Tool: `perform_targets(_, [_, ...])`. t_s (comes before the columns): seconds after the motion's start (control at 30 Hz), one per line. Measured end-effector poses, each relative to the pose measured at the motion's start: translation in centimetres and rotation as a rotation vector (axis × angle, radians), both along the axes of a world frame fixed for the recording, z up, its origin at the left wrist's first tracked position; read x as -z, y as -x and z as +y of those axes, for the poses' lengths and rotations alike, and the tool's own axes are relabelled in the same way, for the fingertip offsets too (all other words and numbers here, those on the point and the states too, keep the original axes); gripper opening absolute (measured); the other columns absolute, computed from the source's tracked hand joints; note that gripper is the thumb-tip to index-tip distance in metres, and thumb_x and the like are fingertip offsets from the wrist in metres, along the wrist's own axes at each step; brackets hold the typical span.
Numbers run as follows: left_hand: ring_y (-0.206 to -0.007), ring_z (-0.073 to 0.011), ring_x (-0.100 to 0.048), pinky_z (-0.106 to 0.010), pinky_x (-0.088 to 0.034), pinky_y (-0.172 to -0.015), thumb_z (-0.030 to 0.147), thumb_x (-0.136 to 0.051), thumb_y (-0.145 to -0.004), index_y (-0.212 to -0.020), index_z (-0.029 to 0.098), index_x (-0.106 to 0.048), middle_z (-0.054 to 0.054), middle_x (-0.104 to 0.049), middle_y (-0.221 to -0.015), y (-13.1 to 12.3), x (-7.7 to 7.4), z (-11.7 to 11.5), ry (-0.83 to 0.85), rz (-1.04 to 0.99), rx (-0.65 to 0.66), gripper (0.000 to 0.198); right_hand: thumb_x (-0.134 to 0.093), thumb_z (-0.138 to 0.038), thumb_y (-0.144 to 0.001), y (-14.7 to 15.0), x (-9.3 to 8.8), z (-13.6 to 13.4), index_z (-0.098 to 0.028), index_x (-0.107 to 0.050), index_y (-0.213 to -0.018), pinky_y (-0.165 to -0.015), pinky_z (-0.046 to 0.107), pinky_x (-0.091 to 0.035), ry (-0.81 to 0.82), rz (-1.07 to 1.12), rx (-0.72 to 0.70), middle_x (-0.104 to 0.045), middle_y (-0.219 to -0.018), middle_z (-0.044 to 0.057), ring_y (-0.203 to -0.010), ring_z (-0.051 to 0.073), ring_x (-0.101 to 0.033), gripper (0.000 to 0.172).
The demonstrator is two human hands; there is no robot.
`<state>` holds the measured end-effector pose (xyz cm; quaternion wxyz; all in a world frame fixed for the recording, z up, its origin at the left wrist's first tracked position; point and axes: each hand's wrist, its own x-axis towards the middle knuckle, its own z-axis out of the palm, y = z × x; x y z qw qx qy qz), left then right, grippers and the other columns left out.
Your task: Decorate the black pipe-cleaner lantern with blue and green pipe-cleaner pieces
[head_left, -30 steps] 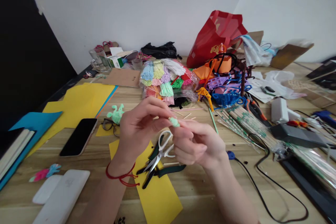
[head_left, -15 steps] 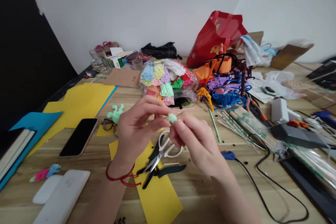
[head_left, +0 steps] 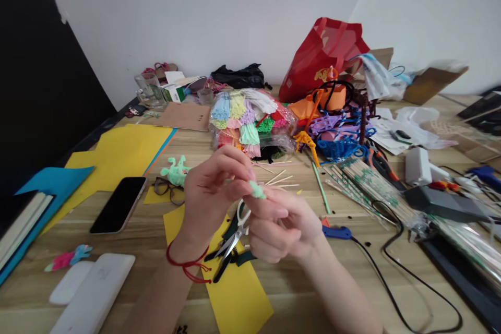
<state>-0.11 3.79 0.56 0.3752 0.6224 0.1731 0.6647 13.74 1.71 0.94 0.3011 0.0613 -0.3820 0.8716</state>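
Observation:
Above the middle of the table, my left hand (head_left: 213,193) pinches a small, fuzzy, light green pipe cleaner piece (head_left: 257,190) between thumb and fingertips. It looks rolled into a short lump. My right hand (head_left: 284,219) is closed, its index finger against the piece from the right and the other fingers curled below. Under the hands, white-handled scissors (head_left: 235,237) lie across dark green-handled cutters (head_left: 245,257) on a yellow sheet (head_left: 238,297), partly covered by my right hand. A light green pipe cleaner figure (head_left: 175,169) lies beyond my left wrist.
A phone (head_left: 118,204) and white power bank (head_left: 97,292) lie at left. Behind stand a bag of coloured pipe cleaner bundles (head_left: 248,120) and a red bag (head_left: 323,57). To the right are a corded blue tool (head_left: 337,232), pliers (head_left: 381,164) and packaged sticks (head_left: 371,182).
My right hand has turned, its thumb leaving the top of the green piece and its fingers curling underneath. Both hands shifted slightly, uncovering thin sticks behind them.

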Motion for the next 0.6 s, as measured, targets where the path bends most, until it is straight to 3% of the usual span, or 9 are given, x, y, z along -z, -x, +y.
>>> perform_targets(0.1, [-0.073,-0.0142,-0.060,-0.028,-0.048,-0.061,0.035,-0.077,-0.085,-0.078,0.022,-0.072,-0.002,-0.063,-0.080,0.6,-0.1,0.1,-0.035,0.037,-0.113,0.015,-0.048,-0.037,-0.103,-0.7,-0.3,-0.6,-0.021,-0.056,-0.085,-0.041,0.020,-0.030,-0.292,-0.297,0.515,-0.045,-0.052,-0.009,-0.041,0.007,-0.035,0.025])
perform_targets(0.17, [-0.073,-0.0149,-0.060,-0.029,-0.048,-0.061,0.032,-0.078,-0.085,-0.080,0.024,-0.073,-0.003,-0.064,-0.081,1.0,-0.1,0.1,-0.054,0.062,-0.186,0.011,-0.055,-0.032,-0.100,-1.1,-0.6,-1.0,-0.020,-0.058,-0.101,-0.049,0.021,-0.038,-0.582,-0.528,0.862,-0.052,-0.064,-0.006,-0.052,0.008,-0.046,0.012])
perform_targets(0.27, [-0.072,-0.0146,-0.061,-0.029,-0.049,-0.062,0.028,-0.078,-0.085,-0.082,0.024,-0.074,-0.002,-0.066,-0.081,1.1,-0.2,0.1,-0.088,0.087,-0.245,0.006,-0.052,-0.020,-0.100,-1.4,-1.0,-1.4,-0.020,-0.056,-0.104,-0.057,0.021,-0.043,-1.005,-0.754,1.193,-0.059,-0.074,-0.003,-0.062,0.009,-0.053,0.006])
perform_targets(0.37, [-0.074,-0.0145,-0.063,-0.029,-0.050,-0.065,0.029,-0.078,-0.085,-0.084,0.024,-0.075,-0.002,-0.067,-0.081,0.8,-0.1,0.0,-0.100,0.068,-0.235,0.005,-0.046,-0.015,-0.101,-1.1,-1.1,-1.4,-0.020,-0.055,-0.103,-0.058,0.021,-0.045,-1.204,-0.802,1.337,-0.065,-0.078,-0.001,-0.064,0.010,-0.057,0.011])
perform_targets(0.6, [-0.081,-0.0155,-0.066,-0.029,-0.054,-0.068,0.030,-0.079,-0.084,-0.093,0.027,-0.078,-0.003,-0.070,-0.087,0.8,0.1,0.1,-0.071,0.066,-0.105,0.009,-0.044,-0.012,-0.102,-1.3,-1.0,-1.0,-0.019,-0.055,-0.106,-0.060,0.018,-0.050,-1.259,-0.775,1.385,-0.074,-0.086,0.001,-0.070,0.009,-0.067,0.014])
